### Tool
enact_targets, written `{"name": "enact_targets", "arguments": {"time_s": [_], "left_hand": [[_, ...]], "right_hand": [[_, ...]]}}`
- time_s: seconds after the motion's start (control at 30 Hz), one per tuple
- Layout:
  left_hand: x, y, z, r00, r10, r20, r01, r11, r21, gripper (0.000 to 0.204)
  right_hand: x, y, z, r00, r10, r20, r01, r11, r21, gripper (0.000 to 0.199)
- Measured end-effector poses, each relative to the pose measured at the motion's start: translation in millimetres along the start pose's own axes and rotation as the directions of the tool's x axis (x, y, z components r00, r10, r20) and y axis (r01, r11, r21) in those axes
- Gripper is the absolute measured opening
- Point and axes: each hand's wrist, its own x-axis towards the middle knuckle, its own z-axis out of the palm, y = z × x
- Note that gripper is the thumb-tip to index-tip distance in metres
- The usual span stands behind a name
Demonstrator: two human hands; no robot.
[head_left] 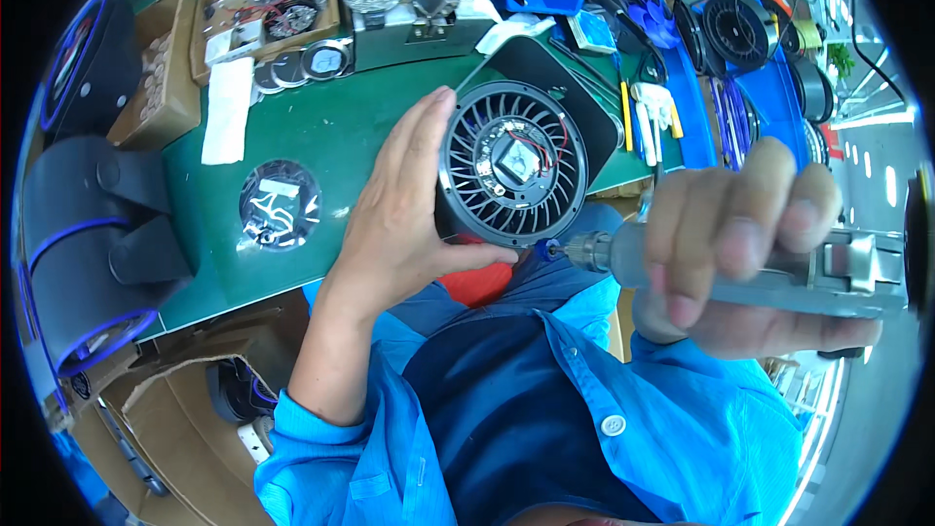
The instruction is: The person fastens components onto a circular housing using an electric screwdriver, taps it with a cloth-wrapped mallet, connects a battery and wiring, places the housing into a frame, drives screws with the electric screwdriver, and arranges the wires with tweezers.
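Black moulded plastic, round and finned, with a square circuit board and thin red wires at its hub: the fan housing [513, 164] is held on edge above the near rim of the green bench mat [321, 136], over the person's lap. The left hand [404, 209] cups its left side, fingers together behind the rim and thumb pressed under the lower edge. The right hand [750, 253] is closed round a grey metal powered screwdriver [740, 268], fingers wrapped on the barrel; its bit tip [551, 250] sits at a blue fitting on the housing's lower rim, just beside the left thumb.

Risks noted:
- The housing is unsupported by the bench; driver torque could twist it out of a one-handed cup.
- A slipping bit would likely travel into the thumb or across the fins.
- The red wires lie exposed near the hub and could snag.
- A dropped screw would likely fall into the lap or the open cardboard carton [185, 409] below.
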Motion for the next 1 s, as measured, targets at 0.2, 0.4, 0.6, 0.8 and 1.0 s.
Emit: {"name": "enact_targets", "arguments": {"time_s": [0.2,0.4,0.6,0.8,1.0], "left_hand": [[-39,32,6,0.941,0.289,-0.176,-0.218,0.917,0.335,0.089],[-59,52,13,0.938,0.338,-0.08,-0.258,0.833,0.489,0.047],[-47,39,21,0.911,0.293,-0.29,-0.131,0.873,0.47,0.034],[-43,2,35,0.846,0.415,-0.334,-0.262,0.87,0.418,0.03],[-36,-9,48,0.766,0.489,-0.418,-0.326,0.855,0.403,0.03]], "right_hand": [[-32,1,-15,0.987,-0.106,-0.123,0.12,0.986,0.113,0.065],[-40,0,-35,0.99,-0.128,-0.062,0.139,0.964,0.227,0.064],[-26,8,-31,0.993,-0.074,-0.094,0.084,0.99,0.112,0.066],[-17,9,-15,1.0,-0.018,0.001,0.018,0.997,0.075,0.054],[-6,7,-4,0.994,0.063,0.084,-0.061,0.998,-0.022,0.039]]}}
